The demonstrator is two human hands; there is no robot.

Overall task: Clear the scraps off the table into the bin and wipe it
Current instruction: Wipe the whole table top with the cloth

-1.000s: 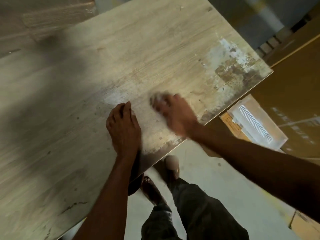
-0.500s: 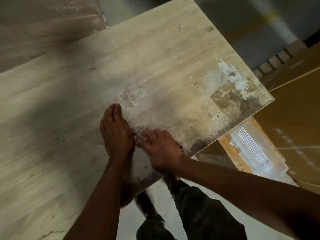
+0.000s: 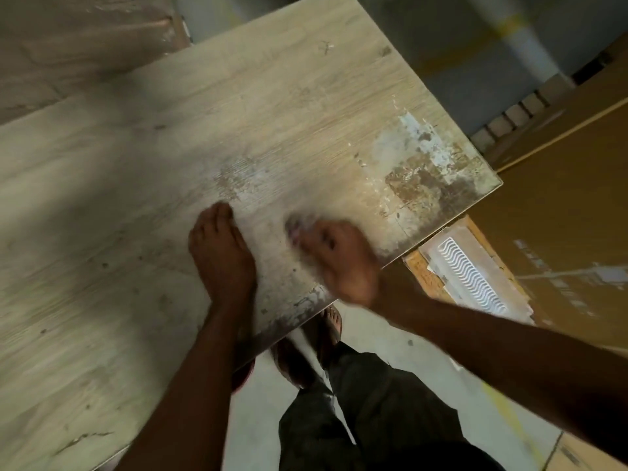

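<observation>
- Work surface: a pale, wood-grain laminate table top (image 3: 142,185) fills the left and centre of the head view, its near edge running diagonally from lower left to the right corner.
- Surface condition: a patch of worn brown and white flaking finish (image 3: 424,171) sits at the right corner; a smaller scuffed grey smear (image 3: 234,178) lies just beyond the fingertips of the left hand; small dark specks (image 3: 102,265) dot the area left of that hand.
- Left hand (image 3: 221,256): laid palm-down on the table, fingers extended and held together, gripping nothing.
- Right hand (image 3: 336,260): on the table near its edge, just right of the left hand and apart from it. It is motion-blurred. A pale blurred mass (image 3: 295,226) shows at the fingertips; whether it is a cloth or scraps cannot be told, nor whether the fingers are closed on it.
- Below the table edge: the person's dark trousers (image 3: 373,413) and sandalled feet (image 3: 326,334) stand on a light concrete floor (image 3: 390,334).
- A rounded reddish object (image 3: 243,377) shows partly under the table edge beside the left forearm; its identity cannot be told.
- To the right: brown cardboard sheets (image 3: 560,205) and a clear packet with a white wavy pattern (image 3: 469,277) lie off the table.
</observation>
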